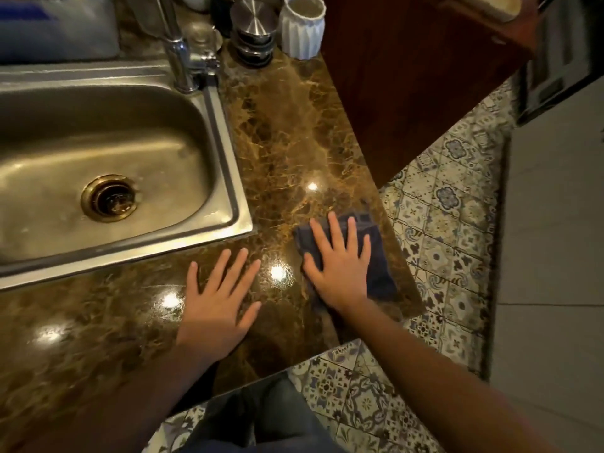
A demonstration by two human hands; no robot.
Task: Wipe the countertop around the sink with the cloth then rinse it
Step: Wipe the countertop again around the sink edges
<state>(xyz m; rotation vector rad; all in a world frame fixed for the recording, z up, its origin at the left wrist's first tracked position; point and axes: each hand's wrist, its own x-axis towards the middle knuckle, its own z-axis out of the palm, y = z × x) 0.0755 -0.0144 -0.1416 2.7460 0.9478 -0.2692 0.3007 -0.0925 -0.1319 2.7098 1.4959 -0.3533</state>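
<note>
Pressing cloth (379, 266) flat under straight-fingered right hand (336, 266), left hand (215, 308) splayed on countertop (294, 142) beside steel sink (228, 165).

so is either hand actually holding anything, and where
Nothing is gripped. The right hand presses flat on top of the cloth; the left hand rests on the countertop.

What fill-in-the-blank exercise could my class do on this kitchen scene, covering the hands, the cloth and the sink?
1. The right hand presses flat on a dark ____.
2. The left hand rests, fingers spread, on the bare marble ____.
3. The sink lies to the ____ of both hands.
4. The ribbed cup beyond the faucet is ____ in colour.

Missing words: cloth; countertop; left; white.
</note>
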